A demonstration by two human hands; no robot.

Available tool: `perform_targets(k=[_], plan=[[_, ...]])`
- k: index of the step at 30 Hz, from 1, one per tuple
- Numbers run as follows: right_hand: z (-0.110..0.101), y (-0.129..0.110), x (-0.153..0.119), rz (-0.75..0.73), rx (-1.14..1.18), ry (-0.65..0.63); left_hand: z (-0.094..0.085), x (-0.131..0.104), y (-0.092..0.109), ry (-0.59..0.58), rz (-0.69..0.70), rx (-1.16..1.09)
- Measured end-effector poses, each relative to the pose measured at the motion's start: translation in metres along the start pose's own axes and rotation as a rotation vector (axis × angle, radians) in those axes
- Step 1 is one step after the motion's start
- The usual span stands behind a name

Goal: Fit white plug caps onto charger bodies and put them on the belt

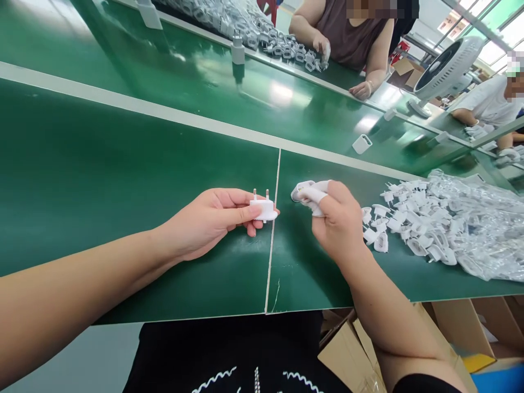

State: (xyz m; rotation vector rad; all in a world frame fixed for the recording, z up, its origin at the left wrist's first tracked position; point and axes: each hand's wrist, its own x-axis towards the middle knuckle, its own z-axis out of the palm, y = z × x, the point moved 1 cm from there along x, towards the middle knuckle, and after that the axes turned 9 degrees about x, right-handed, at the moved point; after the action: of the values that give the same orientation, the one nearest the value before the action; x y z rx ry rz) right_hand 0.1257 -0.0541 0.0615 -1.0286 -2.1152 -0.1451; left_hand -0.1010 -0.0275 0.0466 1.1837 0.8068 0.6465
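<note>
Between the thumb and fingers of my left hand (229, 214) is a white two-pin plug piece (262, 209), its two metal pins pointing away from me. My right hand (338, 215), with white covers on some fingertips, pinches a white hollow charger housing (302, 189) just above the green table. The two pieces are apart, on either side of a thin white seam line. A heap of loose white plug pieces (409, 218) lies right of my right hand.
Clear plastic bags (491, 229) lie over the heap's right side. Beyond a pale rail (196, 119), a green belt (266, 93) carries white chargers (362, 143). Across it, a person (344, 43) handles similar pieces. Cardboard boxes (352, 349) stand below the table's front edge.
</note>
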Motion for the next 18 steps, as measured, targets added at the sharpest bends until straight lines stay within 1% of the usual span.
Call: perform_targets(k=[2,4,6,7,9,10,12,14,16,18], plan=[[0.0,-0.006,0.001,0.009,0.066,0.064,0.001,0.0,0.0,0.009,-0.002,-0.015],[0.004,-0.015,0.0,-0.074,0.112,0.061,0.002,0.0,-0.001,0.016,-0.004,-0.032],[0.009,-0.017,-0.001,-0.15,0.107,-0.015,0.002,0.0,-0.001,0.02,-0.005,-0.03],[0.01,-0.015,-0.001,-0.169,0.082,-0.062,0.002,-0.001,-0.001,0.017,-0.005,-0.019],[0.01,-0.005,-0.003,-0.169,0.017,-0.138,0.0,-0.002,0.001,0.02,0.002,0.006],[0.009,0.0,-0.003,-0.149,-0.004,-0.149,-0.001,-0.002,0.002,0.025,0.011,0.018],[0.005,0.005,-0.002,-0.087,0.004,-0.085,-0.001,-0.003,0.005,0.034,0.026,0.038],[0.003,0.001,-0.001,-0.04,0.071,0.039,-0.001,-0.003,0.007,0.044,0.026,0.045],[0.005,-0.01,-0.001,-0.077,0.141,0.109,0.001,-0.003,0.006,0.036,0.014,0.034],[0.008,-0.017,-0.001,-0.17,0.164,0.08,0.002,-0.002,0.005,0.034,0.007,0.018]])
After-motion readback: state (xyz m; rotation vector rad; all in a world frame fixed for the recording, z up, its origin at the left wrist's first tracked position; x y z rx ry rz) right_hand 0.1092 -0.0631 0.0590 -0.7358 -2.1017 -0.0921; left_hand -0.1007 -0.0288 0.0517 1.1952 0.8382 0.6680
